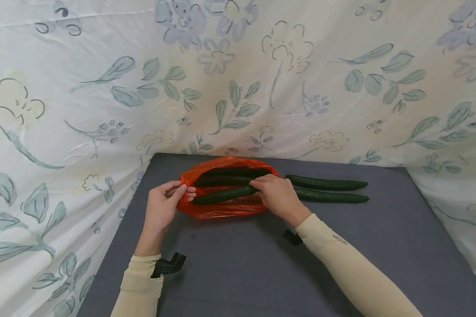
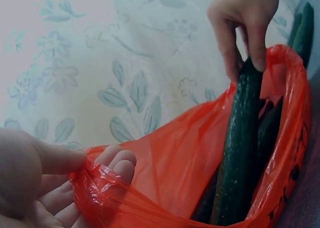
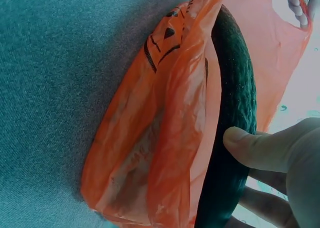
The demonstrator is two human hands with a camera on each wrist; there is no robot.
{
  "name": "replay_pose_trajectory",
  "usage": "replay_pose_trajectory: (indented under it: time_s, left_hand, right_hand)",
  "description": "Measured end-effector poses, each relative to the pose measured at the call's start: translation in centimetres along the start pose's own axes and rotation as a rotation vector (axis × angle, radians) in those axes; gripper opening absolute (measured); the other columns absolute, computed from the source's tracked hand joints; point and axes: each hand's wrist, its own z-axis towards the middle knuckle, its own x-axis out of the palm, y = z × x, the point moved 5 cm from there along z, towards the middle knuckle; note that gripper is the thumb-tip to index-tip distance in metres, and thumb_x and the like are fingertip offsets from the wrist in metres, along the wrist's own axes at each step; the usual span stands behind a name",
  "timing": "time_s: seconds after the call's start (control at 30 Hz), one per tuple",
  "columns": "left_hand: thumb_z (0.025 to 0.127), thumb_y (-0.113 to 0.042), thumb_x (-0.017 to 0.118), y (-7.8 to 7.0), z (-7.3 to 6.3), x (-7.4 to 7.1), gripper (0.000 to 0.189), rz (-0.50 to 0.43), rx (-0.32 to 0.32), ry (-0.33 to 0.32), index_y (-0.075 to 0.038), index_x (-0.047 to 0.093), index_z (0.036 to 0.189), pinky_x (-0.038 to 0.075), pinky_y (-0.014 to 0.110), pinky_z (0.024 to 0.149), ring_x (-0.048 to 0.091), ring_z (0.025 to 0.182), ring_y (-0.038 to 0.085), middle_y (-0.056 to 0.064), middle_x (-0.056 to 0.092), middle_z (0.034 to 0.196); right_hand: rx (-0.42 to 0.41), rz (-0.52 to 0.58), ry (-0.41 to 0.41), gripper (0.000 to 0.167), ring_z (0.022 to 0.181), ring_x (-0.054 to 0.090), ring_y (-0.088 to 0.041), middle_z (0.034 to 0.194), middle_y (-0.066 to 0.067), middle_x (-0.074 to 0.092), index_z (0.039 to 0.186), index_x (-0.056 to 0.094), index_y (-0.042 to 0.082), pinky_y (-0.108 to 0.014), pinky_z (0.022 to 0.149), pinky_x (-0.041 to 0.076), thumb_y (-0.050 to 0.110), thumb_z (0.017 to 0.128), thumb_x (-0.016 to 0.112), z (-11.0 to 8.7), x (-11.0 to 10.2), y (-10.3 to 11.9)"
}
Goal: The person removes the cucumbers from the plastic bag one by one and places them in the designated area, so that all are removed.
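An orange-red plastic bag [image 1: 222,212] lies on its side with its mouth spread wide. My left hand [image 1: 163,207] pinches the bag's rim at the left between thumb and fingers. At the bag's right side, my right hand [image 1: 279,198] grips a long dark green cucumber [image 1: 224,194] near one end. Most of that cucumber lies across the open mouth, its far end pointing toward the left hand. Behind it more cucumbers [image 1: 222,180] rest inside the bag, partly hidden. In the right wrist view, thumb and fingers close round the held cucumber [image 3: 237,83].
Two cucumbers lie side by side on the dark grey table right of the bag, a rear one [image 1: 327,182] and a front one [image 1: 333,196] partly behind the right hand. A flower-patterned cloth [image 1: 238,88] hangs behind the table and along its sides.
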Motion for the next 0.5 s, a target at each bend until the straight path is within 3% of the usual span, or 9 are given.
replay_pose_trajectory:
  time_s: [0.13, 0.3, 0.5]
  left_hand:
    - [0.111, -0.005, 0.063, 0.0, 0.0, 0.0, 0.029, 0.001, -0.005, 0.002, 0.014, 0.065, 0.133, 0.066, 0.034, 0.085, 0.08, 0.084, 0.017, 0.029, 0.077, 0.109]
    - [0.11, -0.004, 0.064, 0.0, 0.0, 0.0, 0.029, -0.008, -0.006, 0.0, 0.014, 0.066, 0.133, 0.066, 0.035, 0.085, 0.08, 0.084, 0.018, 0.03, 0.077, 0.109]
    - [0.11, -0.004, 0.064, -0.1, 0.0, -0.1, 0.028, -0.003, 0.001, -0.005, 0.014, 0.066, 0.131, 0.066, 0.035, 0.084, 0.08, 0.091, 0.034, 0.028, 0.078, 0.107]
  right_hand:
    - [0.003, 0.001, -0.018, 0.039, 0.116, 0.073, -0.026, 0.127, -0.003, 0.078, 0.131, 0.081, 0.017, -0.027, 0.042, 0.04, 0.008, 0.093, 0.087, -0.3, -0.2, -0.3]
    - [0.01, 0.014, -0.046, 0.038, 0.115, 0.073, -0.027, 0.126, -0.004, 0.078, 0.13, 0.081, 0.015, -0.028, 0.043, 0.044, 0.006, 0.093, 0.087, -0.6, -0.5, -0.8]
    - [0.018, 0.035, -0.067, 0.038, 0.113, 0.074, -0.028, 0.126, -0.006, 0.078, 0.129, 0.081, 0.014, -0.033, 0.048, 0.053, 0.007, 0.093, 0.087, -1.1, -1.0, -1.1]
